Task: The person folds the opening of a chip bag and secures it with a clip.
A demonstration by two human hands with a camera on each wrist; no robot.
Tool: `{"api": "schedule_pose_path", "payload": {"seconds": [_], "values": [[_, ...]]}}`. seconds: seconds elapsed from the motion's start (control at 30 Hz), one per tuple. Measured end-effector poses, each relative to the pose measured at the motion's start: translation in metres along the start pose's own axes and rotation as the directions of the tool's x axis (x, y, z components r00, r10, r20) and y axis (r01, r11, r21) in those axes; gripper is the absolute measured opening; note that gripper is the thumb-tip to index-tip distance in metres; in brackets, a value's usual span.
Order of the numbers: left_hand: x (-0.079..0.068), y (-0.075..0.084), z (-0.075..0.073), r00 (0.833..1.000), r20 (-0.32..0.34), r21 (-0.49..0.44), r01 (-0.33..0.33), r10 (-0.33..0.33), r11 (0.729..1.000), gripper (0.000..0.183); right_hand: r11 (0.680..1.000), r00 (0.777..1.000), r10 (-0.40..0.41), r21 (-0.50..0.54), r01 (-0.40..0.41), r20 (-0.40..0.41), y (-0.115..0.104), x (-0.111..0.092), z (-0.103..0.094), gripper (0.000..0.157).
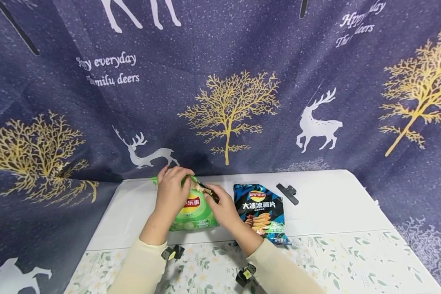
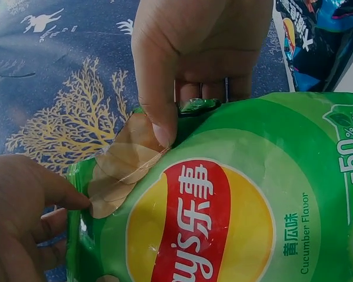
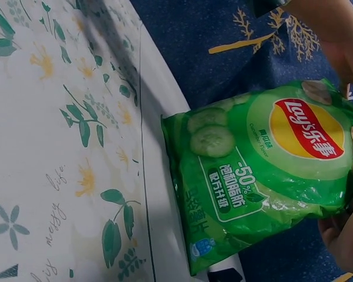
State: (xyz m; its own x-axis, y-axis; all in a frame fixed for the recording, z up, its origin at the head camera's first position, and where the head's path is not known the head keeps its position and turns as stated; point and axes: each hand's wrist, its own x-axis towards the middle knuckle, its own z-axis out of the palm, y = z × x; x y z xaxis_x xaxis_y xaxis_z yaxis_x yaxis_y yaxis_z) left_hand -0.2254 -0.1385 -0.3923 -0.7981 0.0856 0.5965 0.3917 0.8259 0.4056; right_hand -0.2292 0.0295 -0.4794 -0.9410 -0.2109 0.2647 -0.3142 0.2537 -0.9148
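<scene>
Green bag (image 1: 194, 220) clears blue bag (image 1: 258, 208), left fingers (image 1: 177, 173) and right fingers (image 1: 217, 191) gripping its edge (image 2: 74, 235).

My head camera looks forward and down over the desk (image 1: 334, 208), from well back, past the far edge to the printed cloth (image 1: 242, 49). My left wrist's view (lettering runs sideways there) is close on the green bag (image 1: 200, 214); my right's, farther off, faces the far edge. All three share that bag.

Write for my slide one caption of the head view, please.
Left hand and right hand hold a shiny green plastic bag left of a blue-black plastic bag and a long black clip.
</scene>
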Motion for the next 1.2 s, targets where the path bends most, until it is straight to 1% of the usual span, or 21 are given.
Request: {"api": "schedule_pose_path", "payload": {"seconds": [0.1, 0.33, 0.4, 0.5, 0.63, 0.73, 0.83, 1.03, 1.2], "values": [[-0.0006, -0.0008, -0.0007, 1.0, -0.003, 0.0, 0.001, -0.001, 1.0, 0.013, 1.0, 1.0, -0.001, 0.011, 0.0, 0.027, -0.0006, -0.0013, 0.0005, 0.043], [-0.0013, -0.0002, -0.0035, 1.0, -0.002, -0.003, 0.011, -0.011, 1.0, 0.011, 1.0, 0.995, -0.02, 0.008, 0.019, 0.098, -0.0012, -0.0019, 0.0003, 0.058], [-0.0016, 0.0003, -0.0043, 1.0, -0.003, -0.005, 0.012, -0.012, 1.0, 0.011, 0.999, 0.993, -0.035, 0.029, 0.032, 0.115, -0.0009, -0.002, -0.0004, 0.057], [-0.0021, 0.0004, -0.0045, 1.0, -0.009, -0.008, 0.01, -0.01, 1.0, 0.011, 0.997, 0.991, -0.049, 0.072, 0.04, 0.128, -0.0005, -0.002, -0.0018, 0.049], [-0.0028, 0.0004, -0.0048, 1.0, -0.017, -0.02, 0.009, -0.009, 1.0, 0.012, 0.993, 0.993, -0.045, 0.111, 0.034, 0.106, -0.0002, -0.0015, -0.0028, 0.039], [-0.0031, 0.0004, -0.0051, 1.0, -0.017, -0.027, 0.009, -0.009, 1.0, 0.012, 0.991, 0.996, -0.035, 0.133, 0.024, 0.078, -0.0011, -0.001, -0.0028, 0.037], [-0.0032, 0.0006, -0.0057, 1.0, -0.012, -0.028, 0.013, -0.013, 1.0, 0.013, 0.989, 0.997, -0.022, 0.149, 0.011, 0.073, -0.0012, -0.0009, -0.0027, 0.036], [-0.0032, 0.002, -0.0074, 1.0, -0.01, -0.026, 0.012, -0.012, 1.0, 0.012, 0.994, 0.997, -0.002, 0.105, -0.006, 0.072, 0.0017, 0.0, -0.0028, 0.032], [-0.0027, 0.0028, -0.0078, 1.0, -0.014, -0.025, 0.003, -0.004, 1.0, 0.014, 0.998, 0.999, -0.008, 0.069, 0.005, 0.049, 0.0031, 0.0018, -0.0021, 0.031]]}}
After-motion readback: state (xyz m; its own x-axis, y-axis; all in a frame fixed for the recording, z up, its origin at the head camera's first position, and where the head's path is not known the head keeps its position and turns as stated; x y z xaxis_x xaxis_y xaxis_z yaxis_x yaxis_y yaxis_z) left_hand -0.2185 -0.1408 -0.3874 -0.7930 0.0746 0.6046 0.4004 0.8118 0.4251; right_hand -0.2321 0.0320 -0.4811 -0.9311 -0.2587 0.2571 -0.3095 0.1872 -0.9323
